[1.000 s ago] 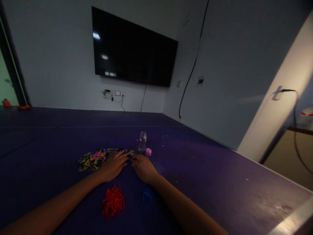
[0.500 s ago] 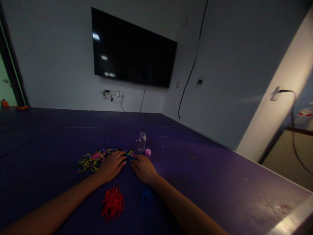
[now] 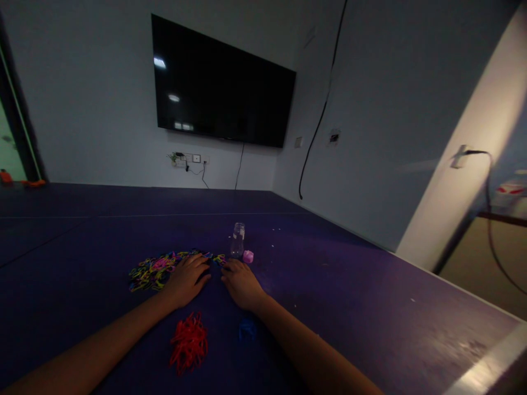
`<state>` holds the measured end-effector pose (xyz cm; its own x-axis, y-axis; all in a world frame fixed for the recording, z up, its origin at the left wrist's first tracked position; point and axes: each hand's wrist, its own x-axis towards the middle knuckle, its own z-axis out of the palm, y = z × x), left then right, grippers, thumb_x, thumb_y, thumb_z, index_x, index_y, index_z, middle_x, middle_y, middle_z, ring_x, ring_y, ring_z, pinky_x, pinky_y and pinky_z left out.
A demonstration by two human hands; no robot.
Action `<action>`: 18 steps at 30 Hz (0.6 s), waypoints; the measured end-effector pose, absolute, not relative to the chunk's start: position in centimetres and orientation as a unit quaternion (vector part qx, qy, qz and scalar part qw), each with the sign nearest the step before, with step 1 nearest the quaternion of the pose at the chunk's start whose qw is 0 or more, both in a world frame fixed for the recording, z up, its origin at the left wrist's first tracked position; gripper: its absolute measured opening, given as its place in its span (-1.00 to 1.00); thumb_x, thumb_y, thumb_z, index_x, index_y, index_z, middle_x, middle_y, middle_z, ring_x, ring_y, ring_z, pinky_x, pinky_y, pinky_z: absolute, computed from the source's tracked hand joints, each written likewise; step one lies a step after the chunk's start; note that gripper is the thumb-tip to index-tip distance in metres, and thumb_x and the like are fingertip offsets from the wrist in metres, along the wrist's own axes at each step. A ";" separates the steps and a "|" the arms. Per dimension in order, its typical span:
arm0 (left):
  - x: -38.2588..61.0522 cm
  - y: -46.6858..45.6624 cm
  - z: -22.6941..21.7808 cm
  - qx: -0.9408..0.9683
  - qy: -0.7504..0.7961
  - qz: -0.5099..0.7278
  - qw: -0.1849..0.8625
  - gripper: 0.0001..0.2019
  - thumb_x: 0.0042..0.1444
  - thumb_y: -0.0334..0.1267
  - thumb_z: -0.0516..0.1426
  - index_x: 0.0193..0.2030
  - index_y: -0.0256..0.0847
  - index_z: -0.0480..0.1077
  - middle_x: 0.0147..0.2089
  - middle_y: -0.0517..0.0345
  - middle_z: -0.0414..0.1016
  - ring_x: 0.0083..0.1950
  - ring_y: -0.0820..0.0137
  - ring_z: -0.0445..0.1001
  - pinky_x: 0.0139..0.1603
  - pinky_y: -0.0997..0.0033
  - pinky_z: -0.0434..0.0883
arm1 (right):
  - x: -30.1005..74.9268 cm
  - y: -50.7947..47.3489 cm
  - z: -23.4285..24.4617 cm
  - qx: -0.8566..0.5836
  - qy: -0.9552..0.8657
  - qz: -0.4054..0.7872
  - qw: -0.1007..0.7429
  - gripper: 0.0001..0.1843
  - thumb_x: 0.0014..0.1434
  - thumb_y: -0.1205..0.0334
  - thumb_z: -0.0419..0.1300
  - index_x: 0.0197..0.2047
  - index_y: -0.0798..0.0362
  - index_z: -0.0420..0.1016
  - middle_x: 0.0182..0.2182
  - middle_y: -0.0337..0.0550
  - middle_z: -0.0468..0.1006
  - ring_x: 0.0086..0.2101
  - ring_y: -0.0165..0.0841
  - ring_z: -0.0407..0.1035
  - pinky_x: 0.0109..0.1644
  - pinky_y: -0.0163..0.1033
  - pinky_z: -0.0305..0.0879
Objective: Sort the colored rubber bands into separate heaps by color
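My left hand [image 3: 186, 281] lies palm down at the right side of a spread pile of multicoloured rubber bands [image 3: 150, 272], its fingers stretched over the bands and the thumb apart. Facing it across a narrow gap, my right hand [image 3: 244, 286] rests with its fingers extended; whether bands lie under the fingertips is hidden. Just beyond the right fingers stands a clear bottle [image 3: 237, 241] without a cap, and a pink cap [image 3: 247, 257] sits beside it. Nearer to me are a heap of red rubber bands [image 3: 189, 343] and a small blue bunch of bands [image 3: 247, 329].
The dark purple surface [image 3: 349, 307] reaches to the walls, with small white scraps scattered on it. A television [image 3: 222, 82] hangs on the far wall above several sockets [image 3: 188, 159]. A black cable [image 3: 315, 142] dangles along the right wall.
The gap between my hands has widened slightly, with the left fingers drawn a little leftward. The bottle, cap and heaps keep their places; the view has shifted slightly.
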<state>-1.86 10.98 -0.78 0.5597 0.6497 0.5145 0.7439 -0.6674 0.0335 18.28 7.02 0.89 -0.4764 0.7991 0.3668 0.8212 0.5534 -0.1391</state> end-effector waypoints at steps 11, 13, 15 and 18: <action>-1.9 11.3 -1.2 -0.903 -0.372 -0.210 0.045 -0.63 0.28 -0.11 -0.08 0.14 -0.14 0.33 0.21 0.07 0.35 0.30 0.17 0.15 0.25 0.04 0.17 | 18.3 7.1 0.9 -0.465 -0.863 -0.031 0.195 -0.74 0.27 0.32 0.00 -0.07 0.18 0.46 -0.02 0.05 0.43 0.05 -0.20 0.23 0.11 -0.11 0.18; -2.0 11.4 -1.4 -0.902 -0.376 -0.208 0.044 -0.61 0.29 -0.10 -0.09 0.14 -0.18 0.33 0.20 0.03 0.36 0.29 0.16 0.16 0.25 0.03 0.18 | 18.4 7.1 0.9 -0.463 -0.863 -0.026 0.200 -0.74 0.27 0.32 0.00 -0.08 0.17 0.46 -0.03 0.04 0.43 0.03 -0.21 0.25 0.10 -0.13 0.19; -2.0 11.5 -1.5 -0.903 -0.375 -0.205 0.043 -0.60 0.29 -0.09 -0.10 0.14 -0.19 0.33 0.19 0.01 0.37 0.28 0.16 0.18 0.24 0.03 0.19 | 18.4 7.1 0.9 -0.464 -0.862 -0.022 0.206 -0.75 0.27 0.32 0.00 -0.09 0.15 0.46 -0.02 0.03 0.43 0.02 -0.22 0.26 0.09 -0.14 0.20; -2.0 11.5 -1.4 -0.906 -0.366 -0.204 0.051 -0.61 0.29 -0.08 -0.09 0.12 -0.16 0.35 0.18 0.03 0.38 0.27 0.16 0.20 0.23 0.04 0.20 | 18.4 7.0 1.0 -0.461 -0.862 -0.025 0.211 -0.75 0.27 0.33 -0.01 -0.10 0.13 0.47 -0.01 0.03 0.42 0.02 -0.23 0.26 0.08 -0.13 0.21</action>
